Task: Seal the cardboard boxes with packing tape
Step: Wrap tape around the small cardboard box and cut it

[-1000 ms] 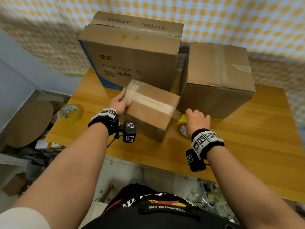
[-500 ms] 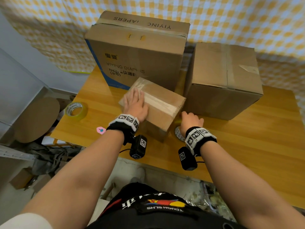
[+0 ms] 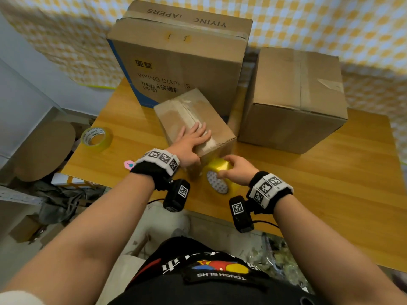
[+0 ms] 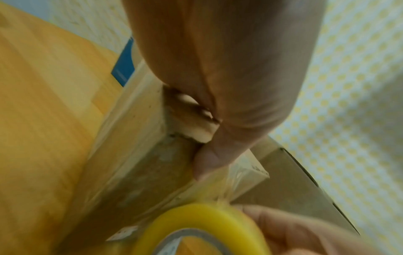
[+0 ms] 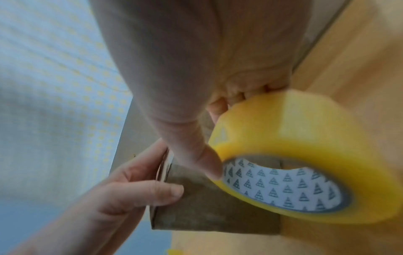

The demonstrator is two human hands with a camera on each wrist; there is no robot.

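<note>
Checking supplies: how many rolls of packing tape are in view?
2: one roll gripped by the right hand at the small box's near end; another lies at the table's left edge.

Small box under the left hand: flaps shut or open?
Shut: the small box has flaps flat, tape along its seam, and the left hand pressing on top.

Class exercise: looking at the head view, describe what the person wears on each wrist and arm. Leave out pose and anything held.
Both forearms are bare. The left hand and right hand each have a black wristband wrapped by a white strap printed with black square coded markers. Below each wrist hangs a small black camera block bearing a similar marker, with a thin black cable. A pink tag sticks out beside the left band.
</note>
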